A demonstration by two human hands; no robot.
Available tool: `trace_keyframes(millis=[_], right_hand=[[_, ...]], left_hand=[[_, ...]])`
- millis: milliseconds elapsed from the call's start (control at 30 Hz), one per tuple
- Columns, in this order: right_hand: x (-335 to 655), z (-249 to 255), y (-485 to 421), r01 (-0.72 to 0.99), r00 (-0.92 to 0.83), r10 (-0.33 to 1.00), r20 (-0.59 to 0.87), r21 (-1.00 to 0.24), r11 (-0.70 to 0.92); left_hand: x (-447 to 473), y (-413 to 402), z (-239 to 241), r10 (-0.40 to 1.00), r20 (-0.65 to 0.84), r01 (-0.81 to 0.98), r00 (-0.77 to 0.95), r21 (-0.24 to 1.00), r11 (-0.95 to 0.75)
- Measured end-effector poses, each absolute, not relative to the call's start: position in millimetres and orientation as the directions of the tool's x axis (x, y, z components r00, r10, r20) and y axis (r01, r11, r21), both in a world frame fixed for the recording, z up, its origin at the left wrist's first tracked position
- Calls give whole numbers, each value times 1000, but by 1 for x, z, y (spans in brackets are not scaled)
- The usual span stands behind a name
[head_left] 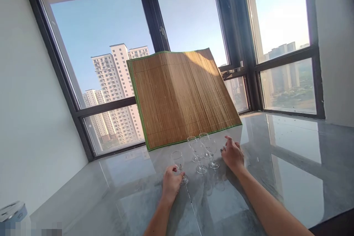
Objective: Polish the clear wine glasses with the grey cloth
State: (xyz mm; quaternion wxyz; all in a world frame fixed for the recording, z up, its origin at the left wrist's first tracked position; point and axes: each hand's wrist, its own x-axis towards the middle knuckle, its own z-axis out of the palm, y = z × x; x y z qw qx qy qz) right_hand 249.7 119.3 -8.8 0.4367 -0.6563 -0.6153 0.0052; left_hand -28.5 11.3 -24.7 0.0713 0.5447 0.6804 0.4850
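Note:
A small clear stemmed glass (177,156) stands upright on the glossy grey surface. My left hand (172,182) has its thumb and fingers closed around the stem, just above the round foot. To its right, several similar stemmed glasses (201,169) stand upright in a close group, their thin bowls overlapping in view. My right hand (233,153) is beside the group on its right, apart from the nearest glass (214,164). Its index finger is stretched out, the other fingers are loosely bent, and I see nothing held in it.
Behind the glasses a folded bamboo mat (182,96) with green edging leans against the dark window frame (152,11). The grey tiled surface (132,206) is shiny, with a pale joint line. At the lower left is a white and blue package (16,212), partly cut off.

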Motion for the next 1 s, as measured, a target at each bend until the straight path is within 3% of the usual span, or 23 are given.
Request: trace_keyframes(millis=[200,467,667,867,1000], right_hand=[[244,-9,116,864,232,877,420,-503,13],[242,-11,116,907,242,938,249,-401,-128],[244,-10,110,908,340,906,253,-341,-246],[242,-14,105,907,237,958,161,-391,-159],[243,-16,111,935,106,956,275,-354,-2]], left_hand=[[-31,2,-16,838,405,786,-366,617,45],[-20,-2,-15,908,396,763,-140,627,-155],[-21,-7,-10,916,399,785,-36,579,-221],[-19,-8,-11,902,426,786,65,536,-310],[-26,-4,-10,893,449,814,13,515,-270]])
